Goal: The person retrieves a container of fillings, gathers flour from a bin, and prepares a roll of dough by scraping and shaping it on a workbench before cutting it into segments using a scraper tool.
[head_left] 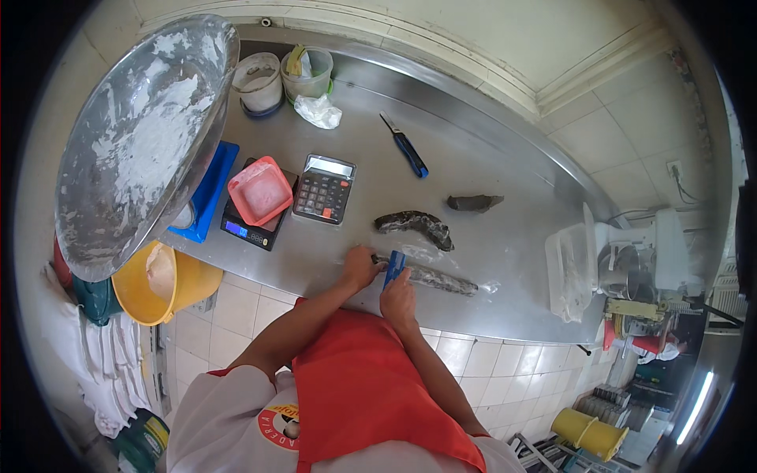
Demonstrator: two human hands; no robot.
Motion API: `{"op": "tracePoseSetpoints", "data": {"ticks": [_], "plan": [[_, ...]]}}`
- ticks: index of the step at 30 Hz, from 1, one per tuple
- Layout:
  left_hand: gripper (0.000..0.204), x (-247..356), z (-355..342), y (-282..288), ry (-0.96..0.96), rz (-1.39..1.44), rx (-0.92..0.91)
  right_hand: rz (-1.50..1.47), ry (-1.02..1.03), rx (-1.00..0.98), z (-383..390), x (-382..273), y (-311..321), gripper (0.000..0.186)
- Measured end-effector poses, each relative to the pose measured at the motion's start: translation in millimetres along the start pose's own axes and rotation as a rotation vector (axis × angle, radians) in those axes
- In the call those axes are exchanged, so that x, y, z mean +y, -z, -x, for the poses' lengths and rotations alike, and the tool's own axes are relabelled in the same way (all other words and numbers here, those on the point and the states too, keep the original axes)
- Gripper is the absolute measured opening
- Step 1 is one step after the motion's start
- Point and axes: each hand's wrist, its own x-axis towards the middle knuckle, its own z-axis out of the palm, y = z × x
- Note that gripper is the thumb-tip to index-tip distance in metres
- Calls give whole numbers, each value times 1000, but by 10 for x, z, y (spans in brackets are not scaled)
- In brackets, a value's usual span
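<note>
A long dark roll, dough by its look and dusted with flour point(441, 281), lies on the steel counter in front of me. My left hand point(362, 266) is closed at the roll's left end. In my right hand point(398, 300) is a blue scraper point(396, 266), held upright across the roll near that same end; its lower edge is hidden. Just beyond the roll lies a thicker, curved dark dough piece point(415, 226) with flour on it. A smaller dark piece point(475, 203) sits farther off to the right.
A blue-handled knife point(408, 150) lies toward the back. Left of it are a calculator point(324, 189) and a red dish point(261, 191) on a black scale point(251, 234). A large floury metal bowl point(150, 150) looms at left. A clear plastic container point(569, 268) stands at right.
</note>
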Motion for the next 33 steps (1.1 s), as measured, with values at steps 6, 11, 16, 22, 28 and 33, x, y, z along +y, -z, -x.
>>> {"op": "tracePoseSetpoints", "data": {"ticks": [6, 11, 16, 22, 28, 33], "plan": [[41, -89, -30, -81, -16, -37, -8, 36, -18, -73, -54, -10, -137, 37], [40, -67, -42, 219, 17, -158, -171, -6, 46, -97, -117, 114, -30, 39], [46, 261, -99, 274, -118, -252, -116, -60, -21, 105, 36, 308, 197, 39], [44, 424, -275, -60, -111, -174, -321, -8, -55, 73, 2, 319, 218, 27], [40, 239, -288, -245, -190, -120, -258, 21, -29, -26, -60, 425, 52, 30], [48, 391, -314, -5, -205, -461, -534, -37, -40, -34, -33, 439, 228, 38]]}}
